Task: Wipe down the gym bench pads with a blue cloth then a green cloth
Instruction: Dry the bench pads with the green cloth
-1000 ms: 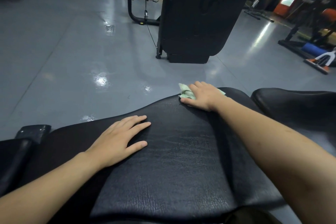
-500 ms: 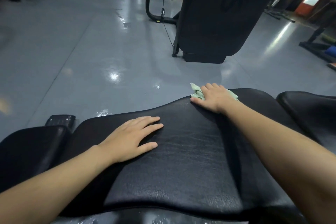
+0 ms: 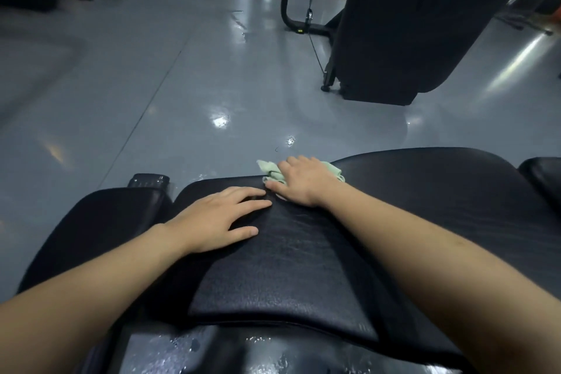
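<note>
Fingers of the right hand [image 3: 303,181] are laid nearly straight over the green cloth [image 3: 268,171], which is pressed flat against the far edge of the black bench pad [image 3: 288,267], a little above the middle of the frame. The palm is spread and nothing is curled around; the cloth is simply held down under the fingers. Pale folds of the cloth are seen sticking out to the left of the fingertips and a smaller corner to the right of the knuckles, so most of it is hidden beneath the hand.

The left hand [image 3: 220,217] is placed flat on the same pad, just left of and below the right hand, with fingers extended and slightly spread and the thumb pointing right. Nothing is held in it. Its fingertips are brought very close to the right hand's thumb and to the lower edge of the cloth; whether they touch cannot be told.

A second pad [image 3: 100,222] is seen at the left of the frame, set apart from the main one by a narrow gap, and a third pad [image 3: 542,174] is cut off at the right edge. Wet streaks are visible on the shiny surface at the bottom of the frame. Glossy grey floor [image 3: 151,85] fills the upper half, and a dark machine [image 3: 409,24] is seen at the upper right.
</note>
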`<state>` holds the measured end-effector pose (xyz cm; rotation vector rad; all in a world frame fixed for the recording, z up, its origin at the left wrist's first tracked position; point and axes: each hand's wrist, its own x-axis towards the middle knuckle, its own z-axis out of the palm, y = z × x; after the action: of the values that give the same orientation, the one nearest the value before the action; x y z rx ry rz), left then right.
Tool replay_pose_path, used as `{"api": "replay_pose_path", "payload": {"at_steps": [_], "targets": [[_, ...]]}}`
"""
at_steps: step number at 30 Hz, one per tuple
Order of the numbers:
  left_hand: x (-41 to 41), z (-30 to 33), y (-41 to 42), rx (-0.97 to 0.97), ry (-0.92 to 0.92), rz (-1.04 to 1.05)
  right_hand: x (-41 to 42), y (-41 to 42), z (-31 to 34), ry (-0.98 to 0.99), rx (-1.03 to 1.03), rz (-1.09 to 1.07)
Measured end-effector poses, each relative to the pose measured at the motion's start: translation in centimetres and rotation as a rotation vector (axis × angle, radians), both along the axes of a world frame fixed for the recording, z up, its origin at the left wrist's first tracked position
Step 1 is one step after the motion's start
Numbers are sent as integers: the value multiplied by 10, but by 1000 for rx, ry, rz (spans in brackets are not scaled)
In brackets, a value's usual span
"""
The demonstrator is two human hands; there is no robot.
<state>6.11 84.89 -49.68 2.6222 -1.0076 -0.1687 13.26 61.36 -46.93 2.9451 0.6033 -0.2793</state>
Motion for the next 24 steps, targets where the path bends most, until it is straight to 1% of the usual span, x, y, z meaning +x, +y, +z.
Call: {"api": "replay_pose_path", "payload": {"at_steps": [4, 8, 11, 17, 24], "targets": [[-2, 0, 1, -7, 1, 6, 0, -17, 5, -26, -8, 0], [-2, 0, 2, 1, 22, 10, 2, -48, 13, -80, -33, -61], [-6, 0, 7, 4, 27, 14, 3, -53, 12, -82, -46, -90], [-16, -5, 27, -5, 27, 22, 0, -22, 7, -71, -55, -156], [-24, -8, 59, -3, 59, 33, -8, 53, -7, -14, 3, -109]]}}
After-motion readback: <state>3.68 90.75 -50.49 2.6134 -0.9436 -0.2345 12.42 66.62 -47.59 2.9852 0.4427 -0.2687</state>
